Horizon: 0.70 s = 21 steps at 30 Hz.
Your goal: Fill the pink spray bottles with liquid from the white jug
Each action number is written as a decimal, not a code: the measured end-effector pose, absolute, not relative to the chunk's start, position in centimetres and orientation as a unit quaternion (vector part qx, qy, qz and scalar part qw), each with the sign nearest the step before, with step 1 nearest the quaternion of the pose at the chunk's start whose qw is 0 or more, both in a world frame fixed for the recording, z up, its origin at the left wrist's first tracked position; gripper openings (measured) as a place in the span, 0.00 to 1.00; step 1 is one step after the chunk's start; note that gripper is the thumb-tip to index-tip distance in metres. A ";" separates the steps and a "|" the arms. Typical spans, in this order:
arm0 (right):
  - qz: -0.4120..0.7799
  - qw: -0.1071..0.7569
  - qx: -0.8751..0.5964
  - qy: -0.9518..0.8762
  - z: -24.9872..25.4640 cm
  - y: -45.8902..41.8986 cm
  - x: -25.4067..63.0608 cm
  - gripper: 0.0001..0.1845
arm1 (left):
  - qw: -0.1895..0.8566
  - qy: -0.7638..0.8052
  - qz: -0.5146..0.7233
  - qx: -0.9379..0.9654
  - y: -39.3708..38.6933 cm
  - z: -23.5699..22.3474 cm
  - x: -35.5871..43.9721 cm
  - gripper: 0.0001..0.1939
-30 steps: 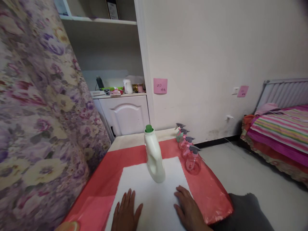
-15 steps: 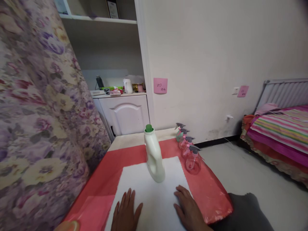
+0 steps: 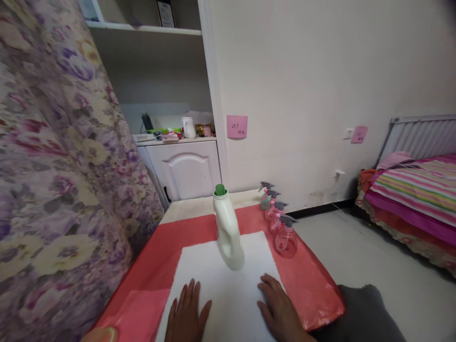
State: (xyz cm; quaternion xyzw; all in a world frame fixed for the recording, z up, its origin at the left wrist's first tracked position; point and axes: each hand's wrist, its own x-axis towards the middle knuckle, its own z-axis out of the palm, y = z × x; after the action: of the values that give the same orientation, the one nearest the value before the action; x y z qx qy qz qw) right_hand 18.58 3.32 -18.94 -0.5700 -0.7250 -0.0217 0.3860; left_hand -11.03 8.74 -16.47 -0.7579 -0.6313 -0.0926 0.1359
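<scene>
My left hand (image 3: pixel 187 311) lies flat on a white cloth (image 3: pixel 228 294), fingers spread and holding nothing. Across from it, my right hand (image 3: pixel 280 304) rests on the cloth's right side, fingers apart and slightly bent, also with nothing in it. Beyond both hands stands a pale green plastic jug (image 3: pixel 228 232) with a moulded handle and an uncapped neck showing a green pour spout (image 3: pixel 220 190). Neither hand touches it. To the right of the cloth, several clear spray bottles (image 3: pixel 286 242) with grey trigger heads stand in a row along the table's edge.
A red cover (image 3: pixel 142 266) lies over the table. A rounded, partly cut-off object (image 3: pixel 101 334) shows at the lower left. Floral curtain (image 3: pixel 64 156) hangs left; a white cabinet (image 3: pixel 185 171) and wall stand behind. On the right is a bed (image 3: pixel 416 190).
</scene>
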 end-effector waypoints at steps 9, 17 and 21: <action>-0.023 0.384 -0.572 -0.724 -18.8 3.2 18.5 0.19 | 0.115 -0.644 -0.051 -0.754 8.3 -15.4 -10.7 0.34; -0.027 0.387 -0.569 -0.725 -18.8 3.3 18.5 0.19 | 0.106 -0.646 -0.049 -0.754 8.3 -15.1 -10.5 0.34; -0.030 0.388 -0.568 -0.725 -18.9 3.3 18.5 0.19 | 0.107 -0.642 -0.066 -0.756 8.2 -15.2 -10.6 0.33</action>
State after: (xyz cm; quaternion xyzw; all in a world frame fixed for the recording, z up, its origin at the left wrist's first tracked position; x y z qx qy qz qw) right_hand 18.54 3.34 -18.87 -0.5683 -0.7251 -0.0295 0.3878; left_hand -10.61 8.23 -15.24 -0.7561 -0.6423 -0.0657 0.1067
